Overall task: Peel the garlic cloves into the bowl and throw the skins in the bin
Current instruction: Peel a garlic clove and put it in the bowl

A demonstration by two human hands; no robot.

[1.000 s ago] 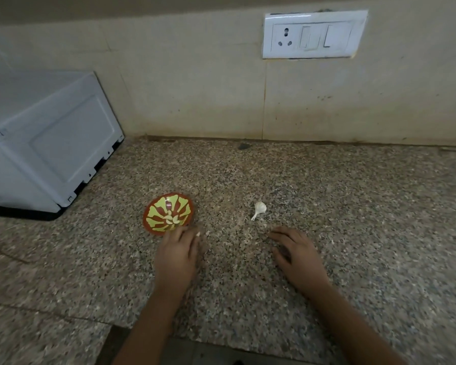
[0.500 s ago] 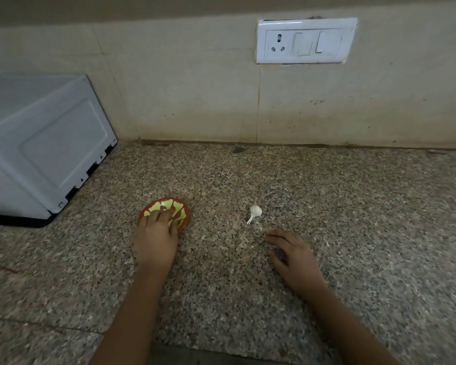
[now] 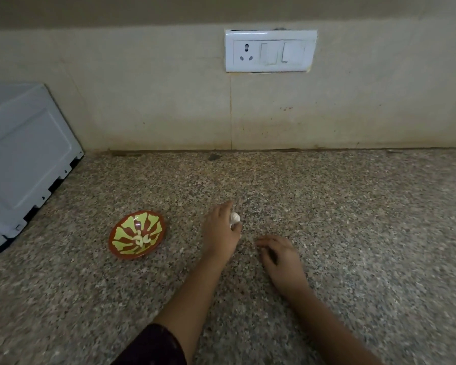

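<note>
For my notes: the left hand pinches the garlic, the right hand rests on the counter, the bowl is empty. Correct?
Only the bowl is wrong: the head view shows peeled cloves lying in it. The left hand pinches the garlic; the right hand rests on the counter.
</note>
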